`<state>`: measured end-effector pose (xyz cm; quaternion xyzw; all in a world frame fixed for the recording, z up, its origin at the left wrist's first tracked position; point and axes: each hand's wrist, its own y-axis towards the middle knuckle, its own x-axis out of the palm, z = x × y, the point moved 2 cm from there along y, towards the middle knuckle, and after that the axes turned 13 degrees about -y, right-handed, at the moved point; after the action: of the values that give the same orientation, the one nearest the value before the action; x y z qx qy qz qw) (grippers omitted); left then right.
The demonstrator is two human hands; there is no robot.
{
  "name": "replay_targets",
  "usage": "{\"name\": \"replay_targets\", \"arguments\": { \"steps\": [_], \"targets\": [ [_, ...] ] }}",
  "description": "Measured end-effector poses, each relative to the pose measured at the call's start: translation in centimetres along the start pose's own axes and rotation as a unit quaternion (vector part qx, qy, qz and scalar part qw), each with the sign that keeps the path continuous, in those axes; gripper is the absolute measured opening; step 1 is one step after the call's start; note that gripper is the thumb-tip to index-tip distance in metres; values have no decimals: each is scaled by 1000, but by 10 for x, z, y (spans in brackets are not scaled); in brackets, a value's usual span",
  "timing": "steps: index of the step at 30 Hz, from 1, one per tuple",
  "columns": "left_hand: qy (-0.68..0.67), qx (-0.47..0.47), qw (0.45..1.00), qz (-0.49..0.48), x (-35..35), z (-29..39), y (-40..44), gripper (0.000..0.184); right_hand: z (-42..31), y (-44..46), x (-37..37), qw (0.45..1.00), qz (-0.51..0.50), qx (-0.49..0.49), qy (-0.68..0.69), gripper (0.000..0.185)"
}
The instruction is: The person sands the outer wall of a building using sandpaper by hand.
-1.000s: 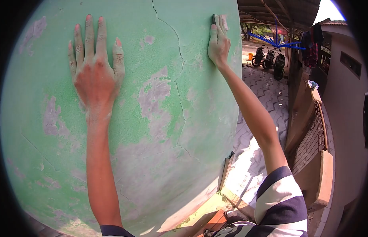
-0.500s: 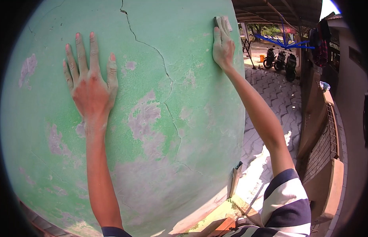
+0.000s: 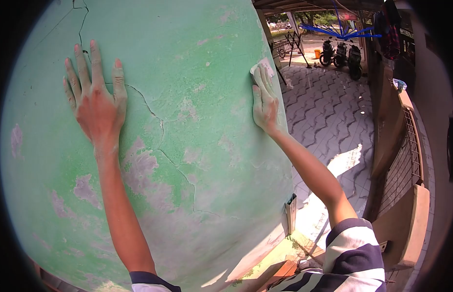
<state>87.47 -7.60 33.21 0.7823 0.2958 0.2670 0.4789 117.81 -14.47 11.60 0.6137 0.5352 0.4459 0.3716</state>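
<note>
A green wall (image 3: 221, 170) with cracks and pale worn patches fills the left and middle of the view. My left hand (image 3: 97, 107) lies flat against it with fingers spread, near the upper crack, and holds nothing. Close to the wall's right edge, my right hand (image 3: 265, 104) presses a small pale pad (image 3: 267, 67) to the surface. The pad's corner shows beyond the fingertips; the rest is hidden under them. Pale dust coats the fingers of both hands.
A tiled floor (image 3: 328, 112) lies right of the wall, with parked motorcycles (image 3: 354, 61) and an orange bucket (image 3: 317, 53) beyond. A blue hanging rack (image 3: 341, 33) is at the upper right. A low wall with a metal grille (image 3: 399, 160) runs along the right.
The view has shifted, showing more of the floor and the wall's upper crack. My right hand with the pad is lower on the wall; my left hand remains flat, now beside the crack.
</note>
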Motion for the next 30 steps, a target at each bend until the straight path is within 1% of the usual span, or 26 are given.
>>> {"name": "replay_targets", "arguments": {
  "steps": [3,6,8,9,11,12,13,14,16,18,21,22,24,27,29,30],
  "targets": [
    [-2,9,1000,8,2,-2,-1,60,16,-11,-5,999,-4,-16,-30,48],
    [-1,8,1000,7,1,1,1,60,0,71,12,999,42,-4,-6,44],
    [-7,13,1000,5,1,2,1,59,-20,128,20,997,65,-36,9,43],
    [-13,13,1000,9,1,1,2,59,-25,140,20,997,64,-35,10,43],
    [-12,14,1000,13,3,-2,1,59,-31,152,24,996,54,-72,22,54],
    [-14,18,1000,16,2,-1,1,59,-24,142,23,996,49,-72,23,54],
    [-13,15,1000,9,2,-1,0,59,-14,118,19,996,50,-71,16,47],
    [-22,16,1000,14,2,-1,0,59,-3,90,13,996,51,-70,9,44],
    [-32,10,999,10,4,-1,2,60,30,15,-7,999,8,-39,-8,46],
    [-34,20,999,27,5,-4,-4,62,64,-71,-22,998,-31,18,-42,48],
    [-33,16,999,36,9,-5,-4,63,79,-95,-30,998,-57,3,-32,48],
    [-38,21,999,32,10,-2,-2,63,75,-74,-24,999,-33,-6,-33,49],
    [-32,-4,999,30,8,2,-2,64,54,-8,-12,999,7,-34,-17,47],
    [-23,0,999,26,7,2,-1,63,18,76,4,995,46,-91,-9,45],
    [-29,4,999,24,7,2,0,62,15,74,11,994,64,-92,-20,47],
    [-29,4,999,22,6,1,-1,62,19,58,6,994,64,-89,-20,47]
  ]
}}
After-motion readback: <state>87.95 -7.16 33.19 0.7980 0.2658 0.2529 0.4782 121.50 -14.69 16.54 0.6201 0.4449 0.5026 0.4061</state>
